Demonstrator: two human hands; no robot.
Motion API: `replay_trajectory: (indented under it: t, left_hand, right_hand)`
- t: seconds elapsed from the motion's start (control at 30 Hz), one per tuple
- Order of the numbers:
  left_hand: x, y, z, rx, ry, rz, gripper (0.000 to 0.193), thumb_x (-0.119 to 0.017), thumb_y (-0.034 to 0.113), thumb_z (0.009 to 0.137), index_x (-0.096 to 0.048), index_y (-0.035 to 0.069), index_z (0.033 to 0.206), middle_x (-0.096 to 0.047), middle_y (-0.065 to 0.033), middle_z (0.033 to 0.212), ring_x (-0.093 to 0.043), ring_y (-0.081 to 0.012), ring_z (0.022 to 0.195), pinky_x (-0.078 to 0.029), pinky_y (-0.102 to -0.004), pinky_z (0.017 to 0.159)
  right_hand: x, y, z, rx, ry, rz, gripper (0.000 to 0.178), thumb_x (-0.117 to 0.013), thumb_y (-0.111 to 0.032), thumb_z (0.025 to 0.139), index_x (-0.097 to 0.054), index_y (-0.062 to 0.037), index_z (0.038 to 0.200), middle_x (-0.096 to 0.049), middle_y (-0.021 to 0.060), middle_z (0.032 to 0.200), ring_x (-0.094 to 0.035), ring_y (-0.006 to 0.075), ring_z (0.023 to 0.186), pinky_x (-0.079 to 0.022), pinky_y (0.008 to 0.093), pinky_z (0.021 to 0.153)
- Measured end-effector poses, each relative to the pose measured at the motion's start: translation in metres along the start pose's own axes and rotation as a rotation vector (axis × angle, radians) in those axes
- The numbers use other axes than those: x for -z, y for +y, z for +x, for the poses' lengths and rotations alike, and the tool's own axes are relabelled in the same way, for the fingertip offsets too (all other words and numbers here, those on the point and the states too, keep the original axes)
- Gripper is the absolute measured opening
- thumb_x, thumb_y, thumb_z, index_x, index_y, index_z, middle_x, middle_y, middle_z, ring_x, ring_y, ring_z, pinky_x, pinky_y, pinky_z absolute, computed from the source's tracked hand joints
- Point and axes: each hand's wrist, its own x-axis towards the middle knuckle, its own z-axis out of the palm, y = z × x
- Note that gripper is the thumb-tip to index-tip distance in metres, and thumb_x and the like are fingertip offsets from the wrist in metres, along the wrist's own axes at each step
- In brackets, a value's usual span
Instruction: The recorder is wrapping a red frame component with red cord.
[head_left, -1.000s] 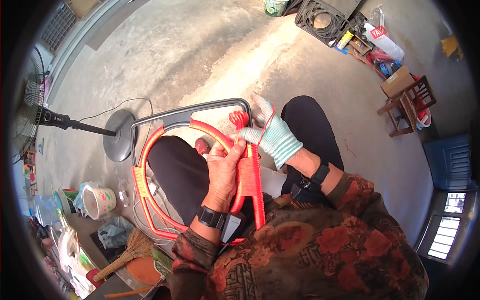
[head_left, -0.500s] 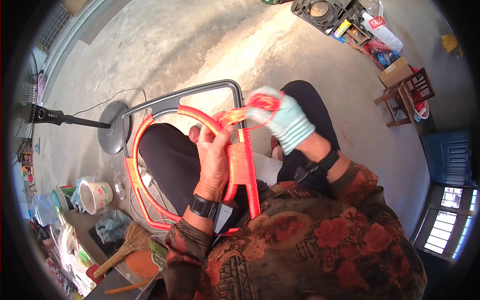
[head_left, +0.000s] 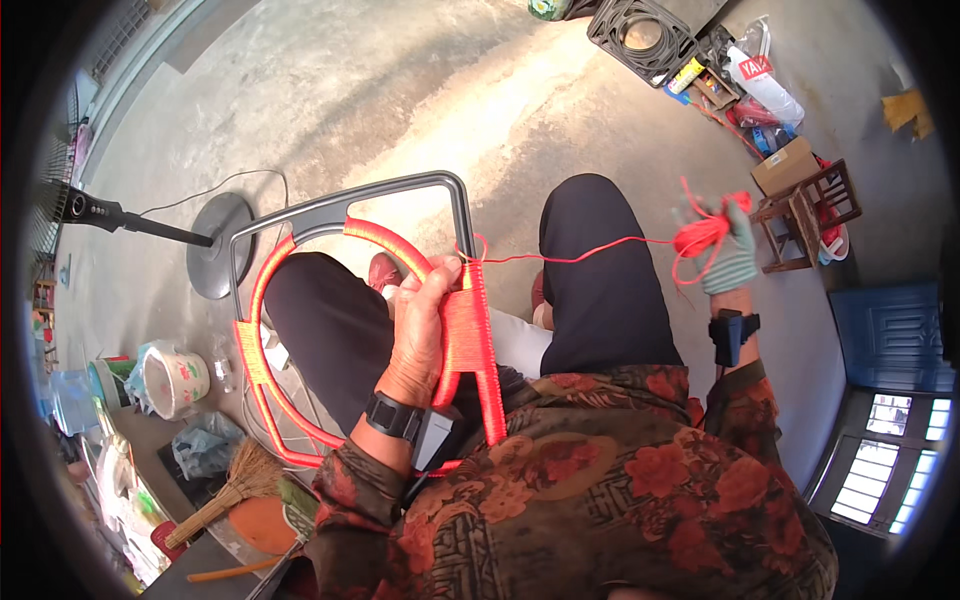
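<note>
A black metal frame (head_left: 350,197) with a round inner ring rests on my lap, much of it wrapped in red-orange cord. My bare left hand (head_left: 418,318) is closed on it, thumb and fingers pinching the upper end of the wrapped band (head_left: 468,330). From there a single strand of red cord (head_left: 590,253) runs slack over my right knee. At its other end my right hand (head_left: 735,262), in a pale green striped glove, is closed around a loose bundle of red cord (head_left: 703,234), held out to the right. Loops dangle below the bundle.
A black standing fan (head_left: 140,238) is at the left, its cable on the floor. Lower left are a white bucket (head_left: 176,380), a straw broom (head_left: 235,490) and plastic bags. A small wooden stool (head_left: 800,225), a cardboard box (head_left: 785,167) and a black crate (head_left: 642,40) stand at the right.
My right hand has swung from beside the frame far out to the right with the cord bundle, drawing out a strand. The left hand keeps its grip; the frame has shifted slightly left.
</note>
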Motion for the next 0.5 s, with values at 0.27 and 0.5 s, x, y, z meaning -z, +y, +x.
replay_trajectory:
  t: [0.27, 0.5]
  left_hand:
    - [0.0, -0.005, 0.003, -0.066, -0.016, -0.024, 0.014, -0.059, 0.016, 0.09, -0.058, 0.003, 0.096, -0.062, -0.0058, 0.081, -0.059, -0.0128, 0.068, -0.05, -0.025, 0.061]
    - [-0.01, 0.005, 0.004, -0.003, 0.002, -0.059, 0.02, -0.061, 0.019, 0.09, -0.054, 0.004, 0.102, -0.064, -0.0119, 0.083, -0.064, -0.018, 0.068, -0.054, -0.029, 0.059]
  right_hand:
    - [-0.096, 0.136, -0.024, -0.621, -0.379, -0.471, 0.026, -0.066, -0.021, 0.086, -0.062, -0.0023, 0.105, -0.061, 0.0055, 0.08, -0.06, 0.0161, 0.06, -0.051, 0.0289, 0.057]
    - [-0.073, 0.118, -0.021, -0.764, -0.575, -0.717, 0.022, -0.065, -0.026, 0.088, -0.063, -0.0039, 0.091, -0.055, 0.0008, 0.066, -0.058, 0.0138, 0.06, -0.052, 0.0283, 0.058]
